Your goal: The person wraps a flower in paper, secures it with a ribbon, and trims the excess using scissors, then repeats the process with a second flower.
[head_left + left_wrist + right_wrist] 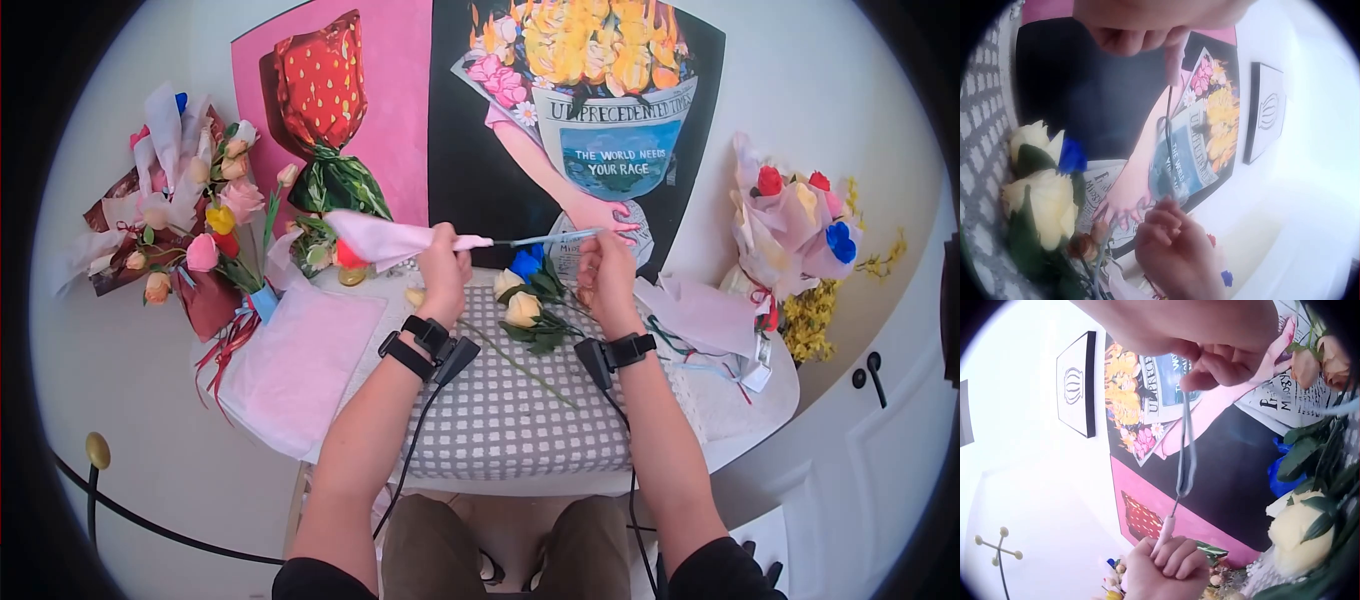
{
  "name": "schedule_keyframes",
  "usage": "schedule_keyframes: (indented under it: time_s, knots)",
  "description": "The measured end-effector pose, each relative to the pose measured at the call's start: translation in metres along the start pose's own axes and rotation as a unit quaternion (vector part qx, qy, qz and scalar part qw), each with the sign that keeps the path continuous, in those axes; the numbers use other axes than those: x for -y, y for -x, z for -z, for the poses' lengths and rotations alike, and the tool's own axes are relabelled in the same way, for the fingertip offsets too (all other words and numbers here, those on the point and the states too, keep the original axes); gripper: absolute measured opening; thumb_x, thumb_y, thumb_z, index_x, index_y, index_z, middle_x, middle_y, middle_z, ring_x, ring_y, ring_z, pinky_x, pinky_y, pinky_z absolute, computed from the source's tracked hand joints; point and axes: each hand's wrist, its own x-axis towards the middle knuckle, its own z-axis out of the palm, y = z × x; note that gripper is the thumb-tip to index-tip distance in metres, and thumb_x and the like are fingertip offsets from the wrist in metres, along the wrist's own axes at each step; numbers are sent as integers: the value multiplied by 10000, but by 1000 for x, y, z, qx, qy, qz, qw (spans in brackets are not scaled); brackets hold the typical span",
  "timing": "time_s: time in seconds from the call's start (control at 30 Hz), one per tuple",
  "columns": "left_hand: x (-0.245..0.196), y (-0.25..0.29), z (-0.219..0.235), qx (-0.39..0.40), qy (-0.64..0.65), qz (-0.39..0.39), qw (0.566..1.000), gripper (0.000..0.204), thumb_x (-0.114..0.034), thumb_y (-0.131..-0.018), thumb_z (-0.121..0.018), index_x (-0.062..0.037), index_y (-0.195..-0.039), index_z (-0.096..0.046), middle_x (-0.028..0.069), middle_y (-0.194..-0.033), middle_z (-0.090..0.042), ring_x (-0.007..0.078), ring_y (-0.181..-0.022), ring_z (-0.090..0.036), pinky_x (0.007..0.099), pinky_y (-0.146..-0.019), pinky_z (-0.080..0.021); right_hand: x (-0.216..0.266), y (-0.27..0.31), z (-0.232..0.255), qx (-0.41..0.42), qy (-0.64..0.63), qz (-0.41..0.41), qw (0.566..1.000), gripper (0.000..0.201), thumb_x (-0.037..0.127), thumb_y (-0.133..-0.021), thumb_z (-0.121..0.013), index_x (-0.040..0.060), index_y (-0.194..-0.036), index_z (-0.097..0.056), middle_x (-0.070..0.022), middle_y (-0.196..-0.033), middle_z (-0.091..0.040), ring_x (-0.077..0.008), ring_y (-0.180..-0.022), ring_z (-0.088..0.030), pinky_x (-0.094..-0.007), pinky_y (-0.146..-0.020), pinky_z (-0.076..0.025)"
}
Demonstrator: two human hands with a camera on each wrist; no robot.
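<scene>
Above the desk (765, 405) and its checked cloth (490, 440), the pink-wrapped bundle (385, 240) is held sideways in the air, a red flower (347, 254) within its left end; the left hand (446, 270) has its fingers curled round the narrow end, best gripped lightly so the wrap stays uncreased. The right hand (608, 280) pinches the pale ribbon (568, 238), drawn out in a long loop; steady, even tension should serve, clear of the cream roses (521, 310) below. The thin dark stem (1176, 506) between wrap and loop could bend, so pull along it
</scene>
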Motion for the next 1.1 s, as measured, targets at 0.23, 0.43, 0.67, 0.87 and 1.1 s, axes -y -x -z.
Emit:
schedule_keyframes:
  time_s: [0.23, 0.43, 0.67, 0.87, 1.1]
  knots:
    - [-16, -5, 10, -130, 152, -76, 977, 261, -266, -931, -490, -129, -719, -423, -9, -535, -367, 117, -407, -275, 305, -422, -196, 11, 0, -1, -206, -42, 120, 970, 204, 217, -1060, -391, 51, -979, -477, -86, -797, -608, -126, -549, -570, -260, -409, -374]
    - [-21, -12, 15, -210, 134, -135, 959, 271, -324, -934, -470, -114, -762, -488, 11, -608, -463, 133, -459, -381, 302, -428, -270, 10, -9, 9, -350, -80, 114, 926, 240, 206, -1042, -336, 36, -1125, -484, -112, -963, -641, -182, -724, -623, -268, -437, -401]
    - [-17, -12, 7, -237, 69, -228, 942, 184, -211, -943, -505, -63, -865, -579, 33, -626, -521, 132, -465, -462, 283, -398, -289, 20, -12, 24, -327, -11, 66, 943, 343, 157, -999, -387, 51, -1284, -546, -82, -1065, -631, -202, -872, -623, -358, -608, -514]
    - [-11, -1, 1, 83, -88, -62, 991, 98, -145, -940, -586, -66, -938, -642, -18, -672, -533, 53, -461, -412, 233, -401, -257, -10, -5, 7, -115, 594, 289, 742, 607, -8, -751, -606, 58, -1355, -594, -237, -1349, -405, -349, -1237, -435, -410, -907, -484]
    - [12, 13, -23, 98, -198, -123, 967, 160, -162, -953, -695, -68, -1039, -598, -25, -662, -542, 44, -446, -420, 233, -399, -275, 17, 18, -30, 202, 237, 162, 936, 337, 160, -871, -764, 29, -1153, -632, -86, -998, -648, -160, -902, -617, -292, -740, -496]
